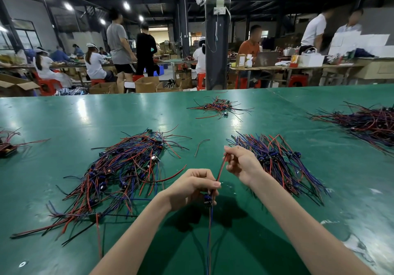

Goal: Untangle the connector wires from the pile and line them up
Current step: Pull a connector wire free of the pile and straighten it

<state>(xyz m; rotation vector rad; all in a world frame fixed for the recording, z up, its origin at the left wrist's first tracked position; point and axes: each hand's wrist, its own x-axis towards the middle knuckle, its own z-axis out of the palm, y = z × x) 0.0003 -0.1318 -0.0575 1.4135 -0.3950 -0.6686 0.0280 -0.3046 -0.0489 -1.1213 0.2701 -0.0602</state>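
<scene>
A tangled pile of red, blue and black connector wires (119, 174) lies left of centre on the green table (64, 117). To the right lies a neater bundle of wires (279, 159), laid roughly parallel. My left hand (191, 187) grips one connector wire (220, 169) at its small blue part, with red and blue leads hanging down towards me. My right hand (241, 161) pinches the red end of the same wire, held above the table between the two heaps.
A smaller wire pile (219, 107) lies at the far centre, a large one (366, 123) at far right, another (8, 144) at the left edge. One loose wire (200, 145) lies between the heaps. Beyond the table, people work at benches among cardboard boxes.
</scene>
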